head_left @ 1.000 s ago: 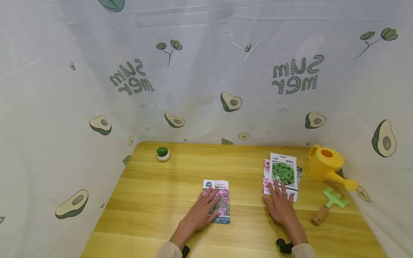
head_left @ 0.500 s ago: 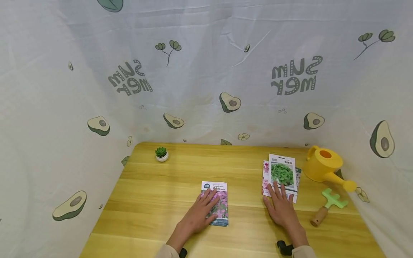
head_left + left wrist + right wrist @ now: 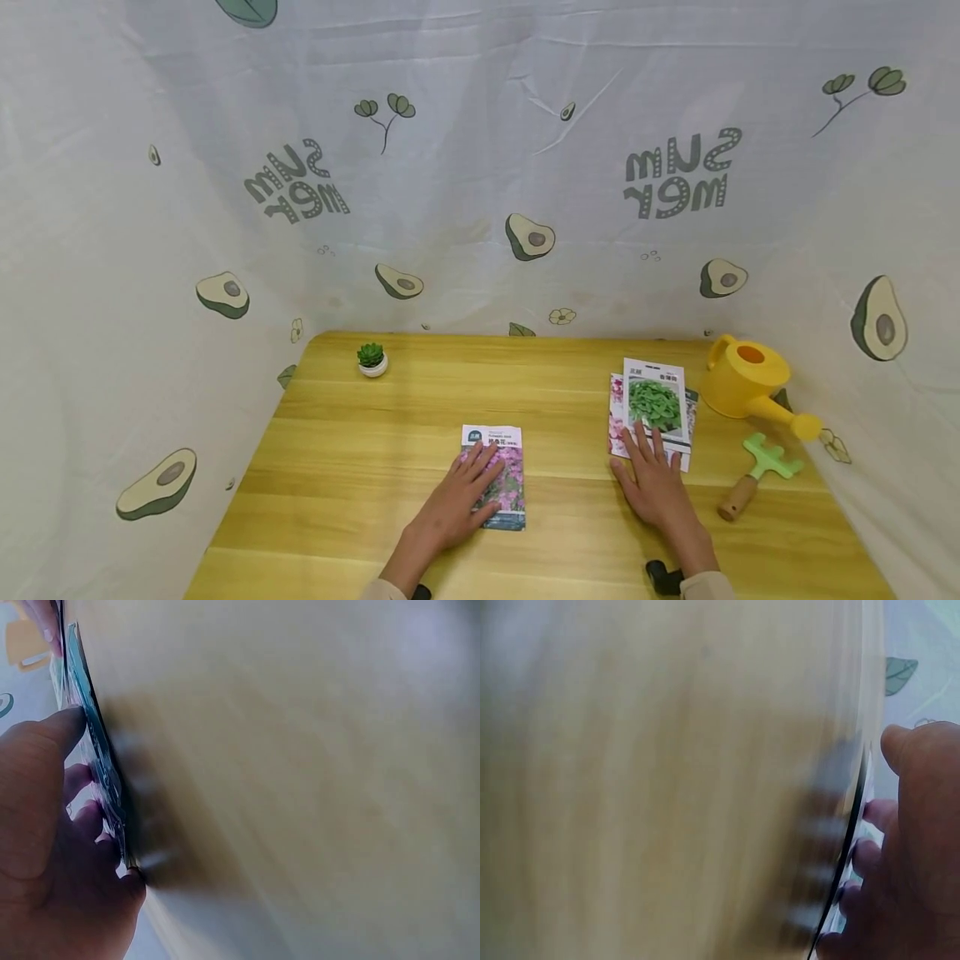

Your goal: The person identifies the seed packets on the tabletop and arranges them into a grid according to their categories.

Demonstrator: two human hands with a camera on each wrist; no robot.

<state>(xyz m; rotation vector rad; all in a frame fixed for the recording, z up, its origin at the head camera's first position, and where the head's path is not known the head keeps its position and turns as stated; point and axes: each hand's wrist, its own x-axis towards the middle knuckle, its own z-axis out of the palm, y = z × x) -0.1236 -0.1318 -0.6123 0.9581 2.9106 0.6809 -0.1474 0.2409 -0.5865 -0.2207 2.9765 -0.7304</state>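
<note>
A small stack of seed packets [image 3: 512, 479], the top one printed with pink flowers, lies at the middle front of the table. My left hand [image 3: 450, 504] rests flat on it with fingers extended, covering its left part. In the left wrist view, the thumb and fingertips press on the stack's upper face. Further right lies a second pile, topped by a white seed packet [image 3: 657, 400] with a green leafy plant. Under that one, a pink-flowered packet [image 3: 617, 417] sticks out at the left. My right hand [image 3: 654, 487] lies with spread, straight fingers on this pile's near edge.
A yellow watering can [image 3: 746, 379] stands at the back right, its spout pointing right and forward. Before it lies a green hand rake [image 3: 761, 467] with a wooden handle. A small potted succulent [image 3: 372, 360] sits at the back left. Printed cloth [image 3: 450, 192] surrounds the wooden table [image 3: 337, 467].
My left hand and the pink-flowered stack have slid slightly toward me. My right hand stays on its pile. The whole head view has shifted a little.
</note>
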